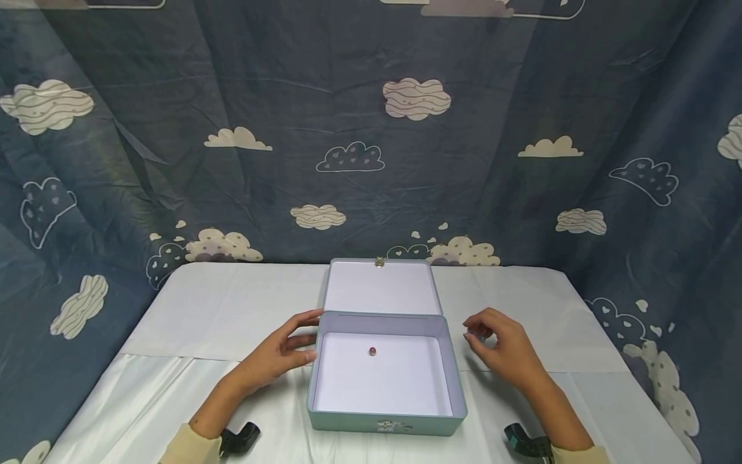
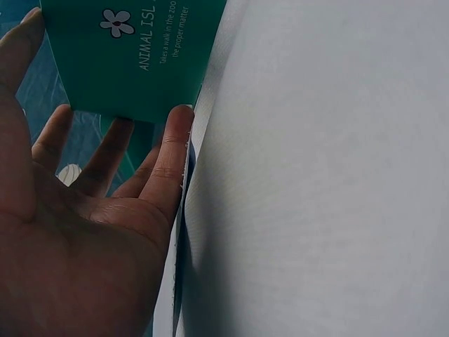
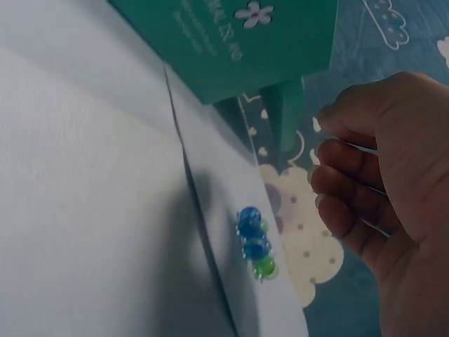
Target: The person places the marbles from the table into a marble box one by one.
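A green tin box (image 1: 387, 424) stands with its lid (image 1: 379, 287) raised at the back, and a small red marble-like bead (image 1: 373, 351) lies on its white floor. My left hand (image 1: 272, 354) rests its fingertips against the box's left wall, fingers spread and fairly straight. To the right of the box, apart from it, my right hand (image 1: 505, 348) hovers with fingers loosely bent; nothing held shows in it. Several clear blue and green glassy beads (image 3: 252, 242) lie on the cloth near that hand in the right wrist view, partly hidden by its fingers in the head view.
A white cloth (image 1: 232, 309) with creases covers the table. Behind and around it hangs a dark blue curtain (image 1: 348, 193) with a cloud print. Black wrist cameras (image 1: 240, 439) are strapped at both wrists.
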`<state>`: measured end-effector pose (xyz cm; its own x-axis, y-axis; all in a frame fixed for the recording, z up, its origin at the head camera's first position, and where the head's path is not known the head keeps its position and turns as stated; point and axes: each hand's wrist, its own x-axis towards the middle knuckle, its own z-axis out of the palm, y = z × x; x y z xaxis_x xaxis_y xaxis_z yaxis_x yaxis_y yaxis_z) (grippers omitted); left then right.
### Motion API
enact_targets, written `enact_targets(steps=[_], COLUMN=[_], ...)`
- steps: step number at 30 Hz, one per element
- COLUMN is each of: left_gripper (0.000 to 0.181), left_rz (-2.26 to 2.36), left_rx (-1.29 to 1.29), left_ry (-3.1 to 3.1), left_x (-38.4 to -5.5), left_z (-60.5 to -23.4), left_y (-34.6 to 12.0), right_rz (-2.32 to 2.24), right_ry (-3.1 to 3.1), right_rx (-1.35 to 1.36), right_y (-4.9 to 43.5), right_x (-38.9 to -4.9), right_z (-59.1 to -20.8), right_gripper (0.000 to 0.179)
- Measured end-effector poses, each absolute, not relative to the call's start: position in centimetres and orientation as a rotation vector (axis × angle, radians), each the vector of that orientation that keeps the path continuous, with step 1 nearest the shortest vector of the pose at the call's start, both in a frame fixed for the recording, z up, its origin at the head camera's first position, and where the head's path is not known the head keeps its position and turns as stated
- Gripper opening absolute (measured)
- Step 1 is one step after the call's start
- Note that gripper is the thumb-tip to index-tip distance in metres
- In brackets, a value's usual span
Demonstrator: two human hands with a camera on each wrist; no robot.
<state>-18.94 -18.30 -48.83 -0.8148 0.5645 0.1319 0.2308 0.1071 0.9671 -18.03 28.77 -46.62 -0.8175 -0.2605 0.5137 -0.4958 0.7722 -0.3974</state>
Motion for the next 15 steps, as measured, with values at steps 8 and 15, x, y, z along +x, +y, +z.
enact_targets(steps=[8, 15], left_gripper=[0.075, 0.074], left_rz=[1.756, 1.751], left_rx=[0.779, 0.774], left_ry=[2.128, 2.139], left_x=[-19.0, -19.0], left_z=[-49.0, -49.1], left_y=[-18.3, -18.3], right_rz=[0.730, 0.746], right_ry=[-2.510, -2.514], right_rx=[0.548, 0.521], right_y=[30.0, 30.7], right_x=[-18.3, -18.3], right_z=[-47.7, -48.3], right_gripper=[0.027, 0.029])
